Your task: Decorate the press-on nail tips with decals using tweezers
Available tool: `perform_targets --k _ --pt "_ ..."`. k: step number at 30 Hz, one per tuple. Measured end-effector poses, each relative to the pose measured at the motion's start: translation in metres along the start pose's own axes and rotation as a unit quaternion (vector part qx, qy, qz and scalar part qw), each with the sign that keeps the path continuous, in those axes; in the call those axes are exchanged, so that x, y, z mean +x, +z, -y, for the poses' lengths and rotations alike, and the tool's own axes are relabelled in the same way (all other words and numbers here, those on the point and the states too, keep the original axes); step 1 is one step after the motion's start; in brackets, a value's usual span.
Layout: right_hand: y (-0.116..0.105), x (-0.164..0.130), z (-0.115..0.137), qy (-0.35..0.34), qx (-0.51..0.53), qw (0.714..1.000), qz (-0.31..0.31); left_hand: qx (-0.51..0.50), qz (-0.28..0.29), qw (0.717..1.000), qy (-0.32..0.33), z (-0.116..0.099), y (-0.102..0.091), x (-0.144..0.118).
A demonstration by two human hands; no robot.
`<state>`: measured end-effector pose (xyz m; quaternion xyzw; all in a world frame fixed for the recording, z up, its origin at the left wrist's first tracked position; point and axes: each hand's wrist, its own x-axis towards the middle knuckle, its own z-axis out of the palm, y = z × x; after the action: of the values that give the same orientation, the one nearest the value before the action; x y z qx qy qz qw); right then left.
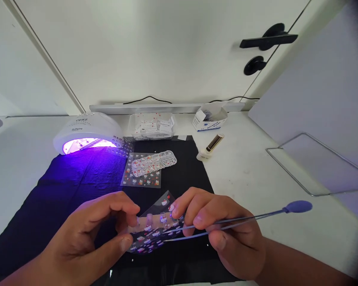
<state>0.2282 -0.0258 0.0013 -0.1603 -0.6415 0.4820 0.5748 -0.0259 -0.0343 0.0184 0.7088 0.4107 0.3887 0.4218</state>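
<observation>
Your left hand (92, 234) pinched the strip of practice nails (150, 221) low over the black mat (77, 178), steadying it against the sticker sheet (149, 238), while your right hand (226, 230) gripped tweezers (241, 222) aimed at one nail.

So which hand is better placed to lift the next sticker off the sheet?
The right hand, I'd say. It already holds the tweezers, whose tips point at the sticker sheet. The left hand is busy pinching the nail tip strip over that sheet.
</observation>
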Motion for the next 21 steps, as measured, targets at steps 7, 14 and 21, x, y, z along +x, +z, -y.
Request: perform_targets --k 7,14,21 --pt "0.003 -0.001 0.0 0.008 -0.007 1.0 0.019 0.045 0.053 0.997 0.027 -0.001 0.001 0.004" --pt "-0.004 0.0 -0.003 0.002 -0.031 0.999 -0.009 0.025 0.07 0.996 0.04 -0.007 -0.004 0.005" --pt "-0.011 0.006 -0.001 0.009 -0.026 0.997 -0.077 0.007 0.042 0.998 0.054 -0.004 0.0 0.003"
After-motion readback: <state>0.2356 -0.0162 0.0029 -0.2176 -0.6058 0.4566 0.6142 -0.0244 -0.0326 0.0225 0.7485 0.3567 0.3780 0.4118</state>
